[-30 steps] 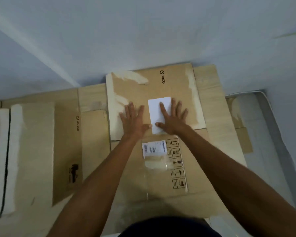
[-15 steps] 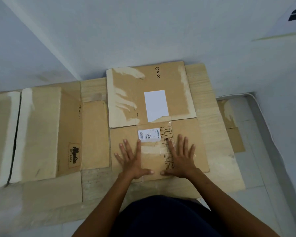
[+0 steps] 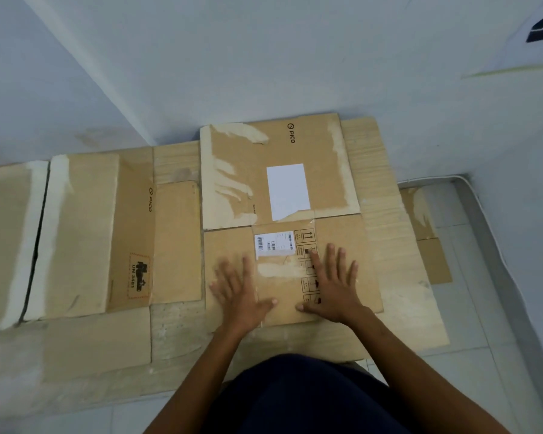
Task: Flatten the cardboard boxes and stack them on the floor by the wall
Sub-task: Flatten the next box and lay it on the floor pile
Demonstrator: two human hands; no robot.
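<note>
A flattened brown cardboard box (image 3: 279,170) printed PICO lies on top of a stack of flat cardboard on the floor, against the white wall. It carries a blank white label and a barcode label. My left hand (image 3: 240,291) and my right hand (image 3: 333,283) press flat, fingers spread, on its near panel, side by side with thumbs almost touching. Neither hand grips anything. A second flattened PICO box (image 3: 132,233) with a UN 3481 mark lies to the left on the same layer of cardboard.
White walls meet in a corner (image 3: 151,142) behind the stack. More flat cardboard (image 3: 85,349) spreads under and left of the boxes. A cardboard piece (image 3: 427,233) and a white cable (image 3: 489,227) lie on the pale tiled floor at right.
Both hands slid from the far panel by the white label back to the near panel beside the barcode label. They have hardly moved in the last half second.
</note>
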